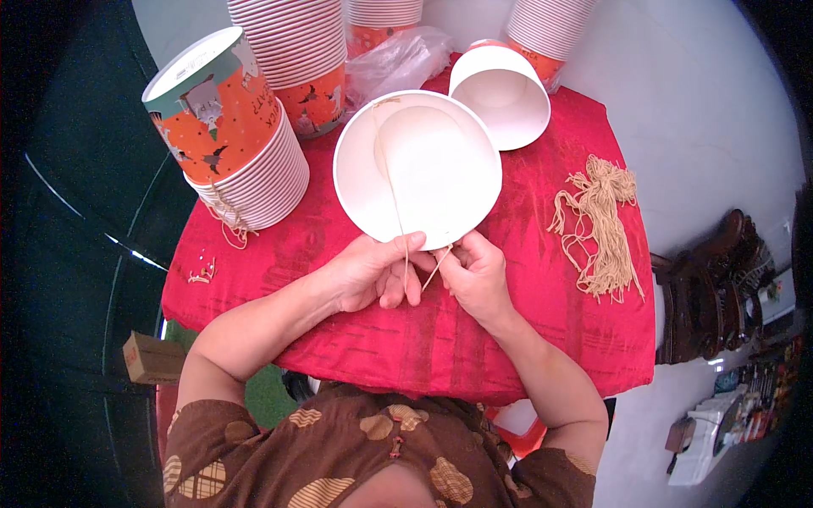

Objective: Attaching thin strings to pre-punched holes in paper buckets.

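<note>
A white-lined paper bucket (449, 169) lies tipped in front of me, its open mouth facing up at me. A thin tan cord (390, 173) is attached at the far side of the rim and runs across the mouth down to my hands. My left hand (368, 271) grips the near rim, thumb on top and fingers curled below, with the cord passing by its thumb. Close beside it, my right hand (483, 275) pinches the cord's end at the near rim. The tip of the cord there is partly hidden by the fingers.
A bundle of tan cords (601, 224) lies right on the red tablecloth (542, 339). Stacked buckets (254, 169) stand left, with taller stacks (292, 51) behind. Another bucket (504, 102) lies tipped at the back, near a clear plastic bag (398, 63). Cord scraps (203, 273) lie left.
</note>
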The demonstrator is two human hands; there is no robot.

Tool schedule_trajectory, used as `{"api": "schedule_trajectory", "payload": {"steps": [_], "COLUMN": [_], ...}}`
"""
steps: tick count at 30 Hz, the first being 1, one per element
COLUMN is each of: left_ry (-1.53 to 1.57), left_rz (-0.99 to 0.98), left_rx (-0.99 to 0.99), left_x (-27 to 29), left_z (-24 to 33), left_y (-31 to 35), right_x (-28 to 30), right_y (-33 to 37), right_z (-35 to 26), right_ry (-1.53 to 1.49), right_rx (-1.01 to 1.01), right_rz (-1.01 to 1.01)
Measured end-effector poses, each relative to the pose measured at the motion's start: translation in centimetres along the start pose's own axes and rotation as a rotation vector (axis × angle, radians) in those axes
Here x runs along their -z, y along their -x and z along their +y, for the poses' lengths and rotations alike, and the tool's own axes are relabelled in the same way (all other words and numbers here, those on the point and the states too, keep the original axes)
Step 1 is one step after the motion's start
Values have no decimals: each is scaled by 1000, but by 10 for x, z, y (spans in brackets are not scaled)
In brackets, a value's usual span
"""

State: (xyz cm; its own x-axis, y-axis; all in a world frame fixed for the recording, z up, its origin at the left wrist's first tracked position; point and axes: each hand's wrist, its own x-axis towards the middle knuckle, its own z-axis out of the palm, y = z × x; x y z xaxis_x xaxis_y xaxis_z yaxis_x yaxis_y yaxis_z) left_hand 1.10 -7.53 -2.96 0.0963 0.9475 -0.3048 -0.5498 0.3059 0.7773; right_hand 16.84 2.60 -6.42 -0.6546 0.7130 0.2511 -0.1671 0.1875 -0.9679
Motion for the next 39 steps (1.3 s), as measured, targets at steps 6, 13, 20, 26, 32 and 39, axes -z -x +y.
{"api": "schedule_trajectory", "payload": {"steps": [6,13,20,26,32,39], "left_ry": [-86,-134,-16,-235,-379,-405], "left_rz": [-80,-77,167,458,489,432], "left_rx": [64,55,-258,-336,-276,-339], "left_x": [5,0,1,-9,-12,-9], "left_z": [0,-1,-13,-17,-16,-17], "left_y": [2,3,-2,1,5,2], "right_x": [0,-4,5,1,2,3], "right_y": [2,1,4,5,7,5], "right_z": [2,-2,0,-12,-11,-12], "right_ry": [46,11,75,117,225,257], "right_rx": [-57,57,-43,-5,107,260], "right_rz": [1,44,-36,-58,-43,-30]}}
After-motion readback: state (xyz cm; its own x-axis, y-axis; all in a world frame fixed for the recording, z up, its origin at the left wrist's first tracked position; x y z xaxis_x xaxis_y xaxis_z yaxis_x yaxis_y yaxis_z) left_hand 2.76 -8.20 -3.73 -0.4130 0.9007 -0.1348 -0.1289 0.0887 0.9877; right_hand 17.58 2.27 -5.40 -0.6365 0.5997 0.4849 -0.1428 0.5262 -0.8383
